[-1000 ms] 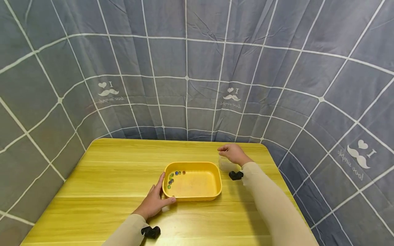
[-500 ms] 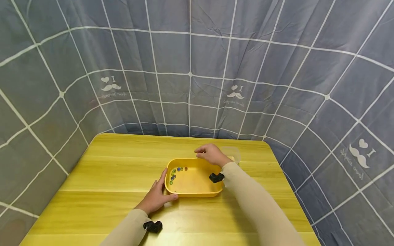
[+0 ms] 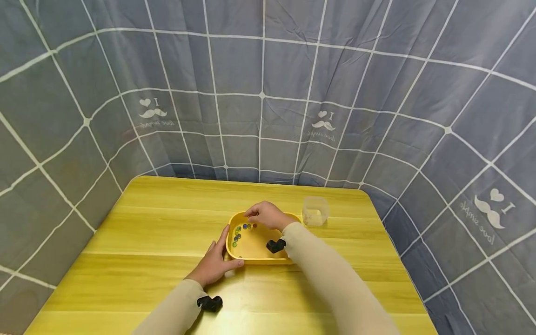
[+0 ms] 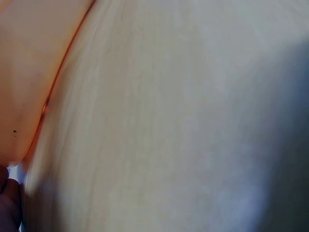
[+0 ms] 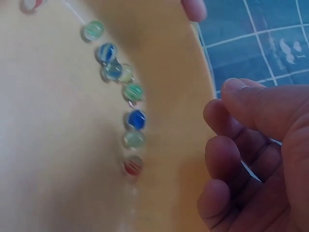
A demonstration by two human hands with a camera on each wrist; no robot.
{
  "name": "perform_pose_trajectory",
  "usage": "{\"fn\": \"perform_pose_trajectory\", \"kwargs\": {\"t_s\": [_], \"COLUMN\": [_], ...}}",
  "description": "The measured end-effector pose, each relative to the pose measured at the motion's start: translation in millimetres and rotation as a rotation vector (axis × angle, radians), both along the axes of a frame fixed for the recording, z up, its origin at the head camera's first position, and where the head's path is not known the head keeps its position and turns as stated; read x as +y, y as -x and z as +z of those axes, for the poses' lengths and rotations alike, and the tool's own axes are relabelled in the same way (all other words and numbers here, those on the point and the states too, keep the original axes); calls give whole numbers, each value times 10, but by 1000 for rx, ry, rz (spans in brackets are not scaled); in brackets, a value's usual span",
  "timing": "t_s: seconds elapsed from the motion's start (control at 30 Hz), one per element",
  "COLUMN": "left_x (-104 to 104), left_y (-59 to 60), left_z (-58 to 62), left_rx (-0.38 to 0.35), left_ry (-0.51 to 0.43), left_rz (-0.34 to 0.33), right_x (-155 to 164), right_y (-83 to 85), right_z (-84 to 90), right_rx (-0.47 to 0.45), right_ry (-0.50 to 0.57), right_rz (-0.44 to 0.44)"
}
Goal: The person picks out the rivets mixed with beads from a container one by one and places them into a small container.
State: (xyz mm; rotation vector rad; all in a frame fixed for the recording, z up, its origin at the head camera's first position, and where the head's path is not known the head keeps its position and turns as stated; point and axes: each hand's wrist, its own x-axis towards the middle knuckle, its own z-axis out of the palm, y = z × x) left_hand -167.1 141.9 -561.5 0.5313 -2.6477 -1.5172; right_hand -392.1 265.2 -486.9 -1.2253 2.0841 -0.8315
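A shallow yellow basin (image 3: 253, 249) stands on the table with several glass marbles (image 3: 244, 226) lined along its left and far inner edge. The left hand (image 3: 211, 266) rests at its near left corner, fingers along the side and thumb at the front rim. In the left wrist view only fingertips (image 4: 9, 200) show, beside the basin's wall (image 4: 38, 53). Over the far part of the basin hovers the right hand (image 3: 268, 216), loosely bent, with nothing seen between its fingers. The right wrist view shows a blue marble (image 5: 136, 119) and a red-streaked marble (image 5: 133, 166) near that hand.
A clear plastic container (image 3: 316, 211) stands to the right of the basin, toward the back. The yellow wood-grain table (image 3: 167, 223) is enclosed by a grey grid-patterned curtain (image 3: 234, 116). Black wrist cameras (image 3: 210, 304) sit on both sleeves.
The right hand has moved left from the clear container to above the basin, near the marbles. The container now shows fully. The left hand has stayed at the basin's corner.
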Motion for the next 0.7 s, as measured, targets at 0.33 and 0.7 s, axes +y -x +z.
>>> {"fn": "perform_pose_trajectory", "kwargs": {"t_s": [0.33, 0.7], "left_x": [-61, -108], "left_y": [-48, -134], "left_z": [-23, 14], "left_rx": [-9, -21], "left_ry": [0, 5], "left_rz": [-19, -41], "right_x": [-154, -293], "right_y": [-171, -301], "right_z": [-133, -237], "right_rx": [53, 60], "right_ry": [-57, -99], "right_rz": [-1, 63]}}
